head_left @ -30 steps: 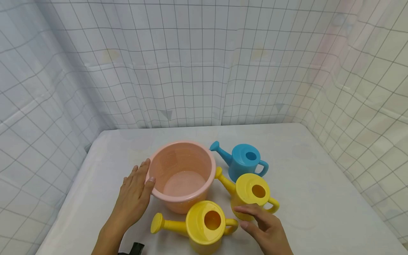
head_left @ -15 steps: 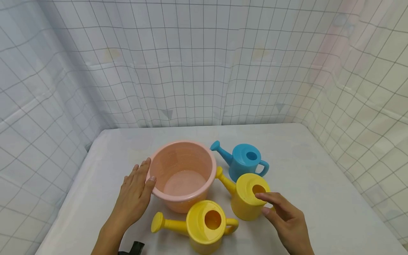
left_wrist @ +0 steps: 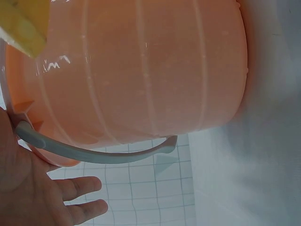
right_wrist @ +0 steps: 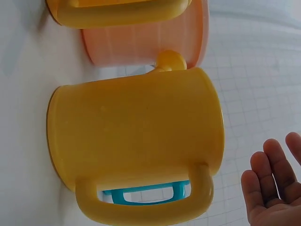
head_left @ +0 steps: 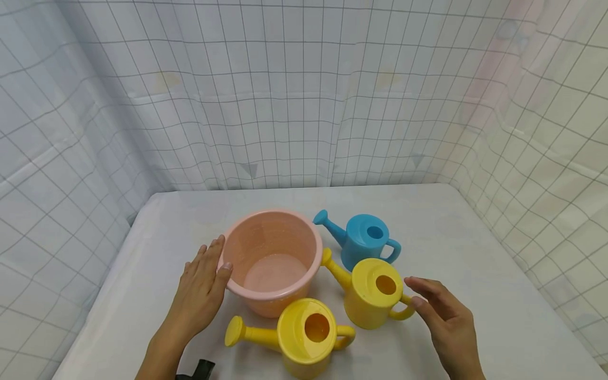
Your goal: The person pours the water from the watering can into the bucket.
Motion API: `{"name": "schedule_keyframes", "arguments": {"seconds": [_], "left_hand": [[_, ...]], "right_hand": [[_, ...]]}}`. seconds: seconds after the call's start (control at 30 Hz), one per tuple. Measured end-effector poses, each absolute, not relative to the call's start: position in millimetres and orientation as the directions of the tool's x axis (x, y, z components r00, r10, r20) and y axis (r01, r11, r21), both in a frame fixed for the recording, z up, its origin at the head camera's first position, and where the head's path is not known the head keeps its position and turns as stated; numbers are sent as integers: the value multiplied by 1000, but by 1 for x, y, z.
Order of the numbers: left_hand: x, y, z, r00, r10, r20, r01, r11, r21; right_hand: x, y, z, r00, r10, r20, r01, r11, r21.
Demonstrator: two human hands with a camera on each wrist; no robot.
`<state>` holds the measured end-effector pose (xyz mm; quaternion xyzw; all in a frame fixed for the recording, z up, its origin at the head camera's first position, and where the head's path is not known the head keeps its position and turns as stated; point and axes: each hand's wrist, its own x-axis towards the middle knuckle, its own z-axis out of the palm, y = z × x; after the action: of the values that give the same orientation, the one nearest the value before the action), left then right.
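A pink bucket [head_left: 273,293] stands upright on the white table. My left hand [head_left: 199,293] lies against its left rim with fingers extended. In the left wrist view, a grey bucket handle [left_wrist: 94,155] hangs along the side by that hand [left_wrist: 37,188]. A yellow watering can [head_left: 368,295] is right of the bucket, its spout towards it. My right hand [head_left: 444,322] is beside this can's handle, fingers loosely bent and holding nothing. The right wrist view shows that hand [right_wrist: 275,183] apart from the can body [right_wrist: 136,127]. Another yellow watering can [head_left: 306,338] stands in front.
A blue watering can [head_left: 366,240] stands behind the right yellow one. A dark object [head_left: 203,369] shows at the bottom edge, by my left forearm. White grid-patterned curtains [head_left: 304,95] enclose the table [head_left: 475,264] at the back and sides.
My right hand has moved right, from in front of the right yellow watering can to beside its handle, which it no longer covers. The left hand and the bucket have stayed put.
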<state>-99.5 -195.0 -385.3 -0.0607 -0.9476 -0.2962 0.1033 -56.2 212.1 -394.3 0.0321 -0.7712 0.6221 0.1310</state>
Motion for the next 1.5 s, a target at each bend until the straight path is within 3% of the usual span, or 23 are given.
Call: {"name": "schedule_keyframes", "arguments": {"seconds": [0.23,0.6,1.1,1.5], "left_hand": [[-99,-195,-384,-972,54,230,174,822,542],[-99,-195,-385,-970,57,235,181,815,550],[-99,-195,-385,-971,52,232,175,817,550],[-99,-194,-385,-970,54,235,180,812,555]], "right_hand": [[-61,215,-399,-968,191,161,-107,268,-958],[-70,220,-421,-963,236,130,-48,324,-945],[-73,222,-444,-987,158,12,36,293,-956],[-70,218,-452,-981,190,-48,101,279,-955]]}}
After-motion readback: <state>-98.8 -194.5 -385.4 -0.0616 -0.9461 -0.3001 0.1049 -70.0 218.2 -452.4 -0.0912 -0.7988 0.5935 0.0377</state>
